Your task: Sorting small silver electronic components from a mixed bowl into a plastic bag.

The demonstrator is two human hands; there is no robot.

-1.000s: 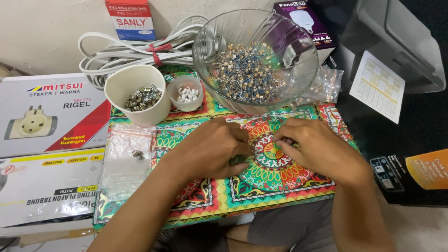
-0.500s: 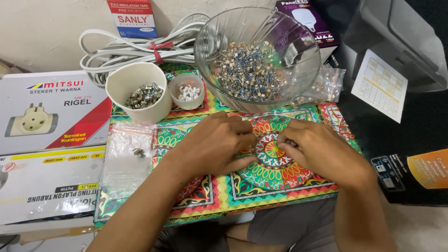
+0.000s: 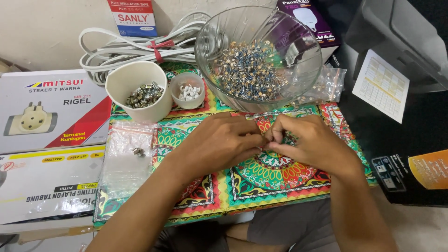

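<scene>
Brightly patterned mat (image 3: 280,186) in green, red and yellow covers the tabletop. Large clear glass bowl (image 3: 259,56) at the far edge, filled with small beige-and-blue parts. White coiled cable (image 3: 135,46) behind, tied with a red strip. White plastic cup (image 3: 140,91) of metal screws at far left; small clear cup (image 3: 187,91) of white bits just beside it. Clear plastic bag (image 3: 130,163) flat on the mat, left.

Left hand (image 3: 221,140) and right hand (image 3: 312,142) meet mid-mat, fingertips pinched together on something tiny; the piece is hidden between them, its long axis cannot be told. Pinch point lies directly toward the person from the bowl, both hands equally near.
</scene>
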